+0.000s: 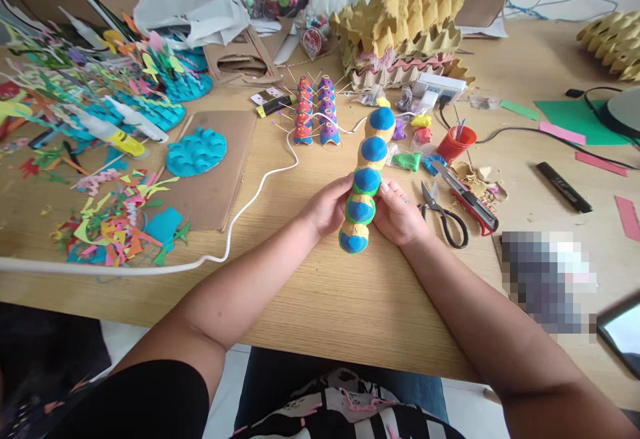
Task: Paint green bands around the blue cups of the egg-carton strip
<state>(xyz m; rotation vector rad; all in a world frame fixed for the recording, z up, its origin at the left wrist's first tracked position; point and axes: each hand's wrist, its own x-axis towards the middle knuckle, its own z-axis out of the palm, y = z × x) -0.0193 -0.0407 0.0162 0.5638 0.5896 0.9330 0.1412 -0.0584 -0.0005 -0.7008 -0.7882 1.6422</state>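
Note:
A strip of egg-carton cups (pixel 361 210), with blue clay caps and some green clay around the nearer cups, is held upright-slanted above the table. My left hand (pixel 331 205) grips its left edge and my right hand (pixel 399 213) grips the right, thumbs on the sides. Fingers behind the strip are hidden. A bit of yellow clay (pixel 383 102) shows at its far end. Beyond it stand a red-and-blue egg-carton caterpillar (pixel 303 112) and a purple-and-blue one (pixel 327 112), with thin sticks poking out.
Scissors (pixel 445 215) and a red utility knife (pixel 470 199) lie right of my hands, near a red cup (pixel 456 143). A white cable (pixel 250 202) crosses the left side by cardboard (pixel 213 192) and paper scraps (pixel 125 219). Egg trays (pixel 400 25) are stacked behind.

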